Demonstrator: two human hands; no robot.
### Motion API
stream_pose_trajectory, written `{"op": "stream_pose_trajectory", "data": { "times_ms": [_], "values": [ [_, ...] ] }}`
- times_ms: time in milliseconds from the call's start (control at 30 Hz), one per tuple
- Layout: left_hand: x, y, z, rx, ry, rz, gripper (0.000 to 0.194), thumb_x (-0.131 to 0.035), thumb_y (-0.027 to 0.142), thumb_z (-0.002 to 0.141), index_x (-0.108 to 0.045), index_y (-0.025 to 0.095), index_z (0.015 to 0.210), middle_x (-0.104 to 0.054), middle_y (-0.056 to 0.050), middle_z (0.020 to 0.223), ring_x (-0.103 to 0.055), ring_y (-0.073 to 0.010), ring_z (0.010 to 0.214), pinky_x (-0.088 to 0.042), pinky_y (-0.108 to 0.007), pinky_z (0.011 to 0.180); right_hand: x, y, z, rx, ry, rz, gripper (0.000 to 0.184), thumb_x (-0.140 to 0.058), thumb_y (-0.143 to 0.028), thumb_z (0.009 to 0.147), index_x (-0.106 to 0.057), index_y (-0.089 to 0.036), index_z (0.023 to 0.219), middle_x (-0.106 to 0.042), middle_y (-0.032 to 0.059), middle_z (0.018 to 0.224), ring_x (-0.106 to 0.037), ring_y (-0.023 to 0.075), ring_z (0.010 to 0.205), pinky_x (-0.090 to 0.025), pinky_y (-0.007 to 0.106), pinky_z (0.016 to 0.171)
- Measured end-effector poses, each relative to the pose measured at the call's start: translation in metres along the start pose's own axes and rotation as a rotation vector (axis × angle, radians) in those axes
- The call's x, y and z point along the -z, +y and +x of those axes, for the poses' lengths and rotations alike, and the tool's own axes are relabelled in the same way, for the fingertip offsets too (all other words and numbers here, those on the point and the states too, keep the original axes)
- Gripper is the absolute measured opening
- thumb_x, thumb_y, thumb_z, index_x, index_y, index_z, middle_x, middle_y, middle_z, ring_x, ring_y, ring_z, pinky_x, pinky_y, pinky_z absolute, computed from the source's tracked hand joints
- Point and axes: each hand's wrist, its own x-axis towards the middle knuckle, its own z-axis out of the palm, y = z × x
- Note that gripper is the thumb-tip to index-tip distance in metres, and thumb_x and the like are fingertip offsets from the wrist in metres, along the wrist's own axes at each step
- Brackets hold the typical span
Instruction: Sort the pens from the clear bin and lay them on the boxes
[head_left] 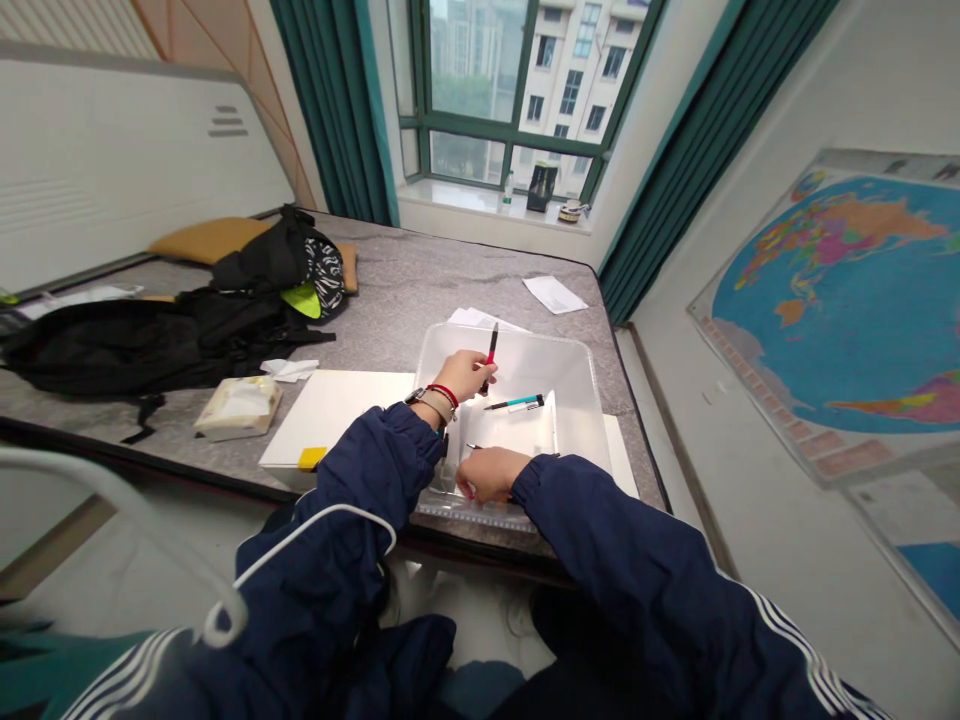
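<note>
My left hand (465, 375) is closed around a red and black pen (490, 356), held nearly upright over the clear plastic bin (581, 372). A blue and white pen (516, 403) lies inside the bin on a white sheet. My right hand (489, 472) rests at the bin's near edge with its fingers curled; a thin dark pen-like thing (474, 446) sticks out beside it. Both arms wear dark blue sleeves with white stripes.
The bin stands on a grey mattress (405, 290). A white board (337, 410) with a yellow piece lies left of it. Black bags (172, 335), a tissue pack (238, 407) and loose papers (555, 294) lie around. A wall map (847, 300) hangs right.
</note>
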Motion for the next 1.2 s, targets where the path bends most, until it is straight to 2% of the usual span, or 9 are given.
{"op": "stream_pose_trajectory", "data": {
  "times_ms": [100,200,333,500,600,700,867,1000,1200],
  "values": [
    [0.001,0.002,0.003,0.015,0.019,-0.057,0.021,-0.068,0.036,0.083,-0.067,0.015,0.090,-0.076,-0.012,0.090,-0.067,-0.0161,0.056,-0.048,-0.023,0.050,0.000,0.003,0.003,0.034,0.009,0.031,0.015,-0.074,-0.015,0.064,-0.073,-0.020,0.078,-0.071,0.0030,0.072,-0.065,0.0200,0.070,-0.041,0.025,0.058],
    [0.002,0.001,0.008,-0.005,0.054,-0.111,0.023,-0.069,0.037,0.082,-0.065,0.016,0.089,-0.076,-0.012,0.092,-0.068,-0.0162,0.059,-0.048,-0.023,0.051,0.008,0.017,0.000,0.070,0.103,0.174,0.010,-0.068,-0.016,0.067,-0.069,-0.019,0.077,-0.068,0.0012,0.070,-0.062,0.0165,0.064,-0.040,0.024,0.055],
    [0.004,-0.002,0.020,-0.008,0.120,-0.191,0.020,-0.067,0.035,0.083,-0.063,0.016,0.088,-0.076,-0.012,0.094,-0.069,-0.0161,0.065,-0.048,-0.022,0.052,0.026,0.048,-0.008,-0.039,0.452,0.431,0.011,-0.062,-0.014,0.069,-0.064,-0.016,0.080,-0.066,0.0004,0.070,-0.061,0.0128,0.062,-0.044,0.021,0.058],
    [0.007,-0.009,0.037,0.020,0.227,-0.326,0.021,-0.068,0.035,0.082,-0.063,0.015,0.086,-0.075,-0.012,0.098,-0.070,-0.0154,0.069,-0.050,-0.023,0.056,0.043,0.083,-0.009,-0.237,0.915,1.063,0.013,-0.060,-0.014,0.074,-0.053,-0.019,0.084,-0.065,-0.0020,0.065,-0.065,0.0138,0.055,-0.050,0.022,0.051],
    [0.005,-0.008,0.042,0.027,0.200,-0.456,0.023,-0.071,0.036,0.081,-0.063,0.014,0.084,-0.073,-0.010,0.095,-0.070,-0.0153,0.071,-0.054,-0.025,0.062,0.047,0.093,-0.006,-0.272,1.071,1.439,0.017,-0.065,-0.017,0.075,-0.050,-0.019,0.084,-0.069,0.0006,0.072,-0.071,0.0162,0.067,-0.055,0.024,0.057],
    [0.002,-0.005,0.041,0.047,0.134,-0.573,0.022,-0.073,0.031,0.081,-0.062,0.013,0.084,-0.072,-0.009,0.090,-0.071,-0.0153,0.074,-0.057,-0.026,0.068,0.047,0.098,-0.006,-0.243,1.132,1.644,0.018,-0.068,-0.019,0.076,-0.052,-0.018,0.083,-0.072,0.0034,0.079,-0.073,0.0170,0.079,-0.057,0.025,0.065],
    [0.001,0.000,0.036,0.020,0.071,-0.667,0.021,-0.073,0.027,0.081,-0.061,0.013,0.091,-0.072,-0.010,0.097,-0.073,-0.0163,0.081,-0.058,-0.029,0.077,0.045,0.103,-0.007,-0.125,1.169,1.782,0.021,-0.074,-0.024,0.074,-0.058,-0.019,0.086,-0.074,0.0033,0.087,-0.072,0.0160,0.090,-0.055,0.024,0.074],
    [0.001,0.001,0.035,0.025,0.058,-0.711,0.022,-0.074,0.025,0.081,-0.060,0.013,0.093,-0.073,-0.011,0.100,-0.073,-0.0182,0.087,-0.057,-0.032,0.082,0.043,0.106,-0.008,-0.132,1.178,1.804,0.025,-0.076,-0.029,0.072,-0.060,-0.019,0.089,-0.074,0.0035,0.093,-0.070,0.0150,0.092,-0.054,0.025,0.078],
    [0.002,0.001,0.035,0.034,0.066,-0.754,0.019,-0.073,0.021,0.081,-0.059,0.013,0.092,-0.073,-0.012,0.100,-0.073,-0.0187,0.086,-0.057,-0.034,0.083,0.043,0.109,-0.009,-0.184,1.210,1.776,0.031,-0.077,-0.037,0.069,-0.060,-0.021,0.090,-0.072,0.0025,0.100,-0.067,0.0117,0.085,-0.051,0.021,0.071]
  ]
}}
